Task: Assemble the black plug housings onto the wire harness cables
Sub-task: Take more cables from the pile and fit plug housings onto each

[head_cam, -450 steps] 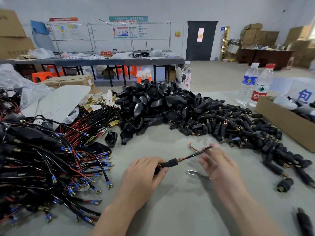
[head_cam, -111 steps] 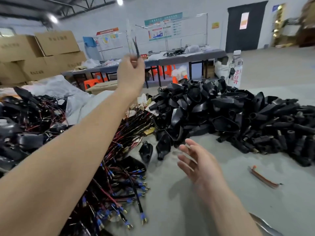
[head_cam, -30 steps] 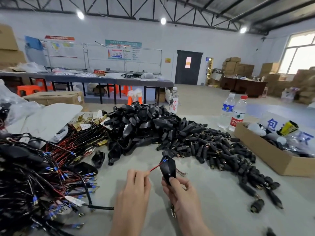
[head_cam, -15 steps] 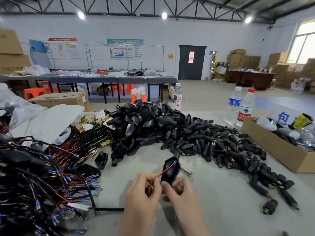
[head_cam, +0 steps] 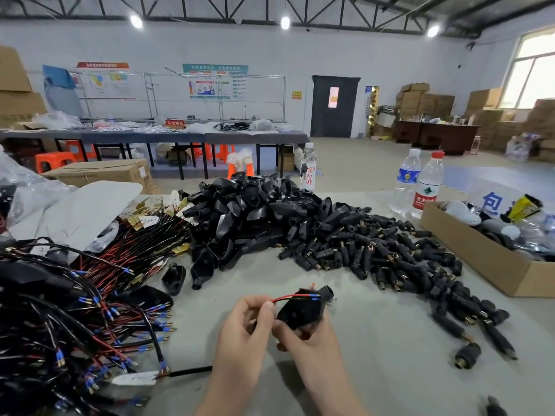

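My right hand (head_cam: 309,340) grips a black plug housing (head_cam: 301,310) from below, just above the grey table. A red wire (head_cam: 288,297) with a blue-sleeved tip runs across the top of the housing to its round neck. My left hand (head_cam: 243,331) pinches that wire between thumb and forefinger, just left of the housing. A black cable (head_cam: 189,371) trails left from under my left wrist. Behind my hands lies a big heap of black housings (head_cam: 255,217), and a tangle of harness cables (head_cam: 75,310) fills the left side.
A pile of black barrel connectors (head_cam: 390,259) spreads to the right. A cardboard box (head_cam: 480,259) stands at the right edge, with two water bottles (head_cam: 417,184) behind it. One more bottle (head_cam: 307,168) stands behind the heap. Bare grey table (head_cam: 390,370) lies around my hands.
The housing has tipped from upright to lying sideways in my right hand, neck pointing right. The red wire now lies along its top toward the neck. The view has shifted slightly.
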Tool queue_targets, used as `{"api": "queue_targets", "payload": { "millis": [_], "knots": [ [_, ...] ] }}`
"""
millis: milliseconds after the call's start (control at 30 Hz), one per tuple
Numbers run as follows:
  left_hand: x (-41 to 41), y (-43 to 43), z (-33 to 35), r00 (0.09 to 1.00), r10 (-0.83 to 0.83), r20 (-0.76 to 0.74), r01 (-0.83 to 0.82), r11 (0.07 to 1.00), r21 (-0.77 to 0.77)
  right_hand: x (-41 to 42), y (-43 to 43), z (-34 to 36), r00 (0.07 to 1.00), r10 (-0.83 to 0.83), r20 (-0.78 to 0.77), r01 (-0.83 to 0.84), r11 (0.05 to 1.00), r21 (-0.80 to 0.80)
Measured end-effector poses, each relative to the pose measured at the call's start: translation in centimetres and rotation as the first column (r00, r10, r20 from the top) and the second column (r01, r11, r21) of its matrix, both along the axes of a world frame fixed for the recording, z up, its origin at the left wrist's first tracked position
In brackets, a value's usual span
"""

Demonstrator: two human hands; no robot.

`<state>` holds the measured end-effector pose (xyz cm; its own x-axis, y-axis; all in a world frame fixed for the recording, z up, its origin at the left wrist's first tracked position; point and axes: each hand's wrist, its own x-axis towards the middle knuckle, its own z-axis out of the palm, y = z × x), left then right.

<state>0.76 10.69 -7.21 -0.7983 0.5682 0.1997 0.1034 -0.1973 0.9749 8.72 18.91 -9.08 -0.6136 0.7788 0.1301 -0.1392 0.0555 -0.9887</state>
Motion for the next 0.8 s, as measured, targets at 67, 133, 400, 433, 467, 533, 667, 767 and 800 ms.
{"api": "queue_targets", "payload": {
  "millis": [67, 133, 400, 433, 467, 533, 667, 767, 800],
  "knots": [
    [0.0, -0.2, 0.0, 0.998, -0.052, -0.044, 0.051, 0.998, -0.023, 0.1, 0.2, 0.1, 0.998, 0.058, -0.005, -0.058, 0.998, -0.03],
    [0.1, -0.2, 0.1, 0.993, -0.083, -0.083, 0.079, 0.996, -0.048, 0.2, 0.4, 0.0, 0.994, 0.109, -0.008, -0.109, 0.991, -0.072],
    [-0.3, 0.3, -0.4, 0.999, -0.039, 0.024, 0.04, 0.999, -0.032, 0.1, 0.7, 0.1, 0.983, 0.183, 0.026, -0.182, 0.982, -0.043],
    [-0.4, 0.4, -0.5, 0.999, -0.005, 0.054, 0.006, 1.0, -0.024, 0.1, 0.6, 0.1, 0.984, 0.176, 0.039, -0.175, 0.984, -0.019],
    [-0.4, 0.5, -0.5, 0.997, 0.022, 0.072, -0.02, 1.0, -0.022, 0.0, 0.5, 0.1, 0.984, 0.169, 0.054, -0.17, 0.985, 0.006],
    [-0.3, 0.5, -0.6, 0.997, 0.044, 0.069, -0.042, 0.999, -0.029, 0.0, 0.3, 0.2, 0.981, 0.176, 0.081, -0.18, 0.983, 0.045],
    [0.3, 0.2, -0.3, 1.0, -0.025, -0.007, 0.025, 0.997, -0.076, 0.2, 0.1, 0.5, 0.979, 0.177, 0.102, -0.18, 0.983, 0.025],
    [0.8, 0.1, -0.2, 0.982, -0.093, -0.165, 0.069, 0.987, -0.143, 0.4, 0.0, 0.5, 0.968, 0.123, 0.217, -0.153, 0.98, 0.125],
    [1.0, 0.1, -0.2, 0.971, -0.096, -0.218, 0.062, 0.986, -0.155, 0.6, 0.0, 0.5, 0.958, 0.113, 0.265, -0.16, 0.974, 0.162]
  ]
}}
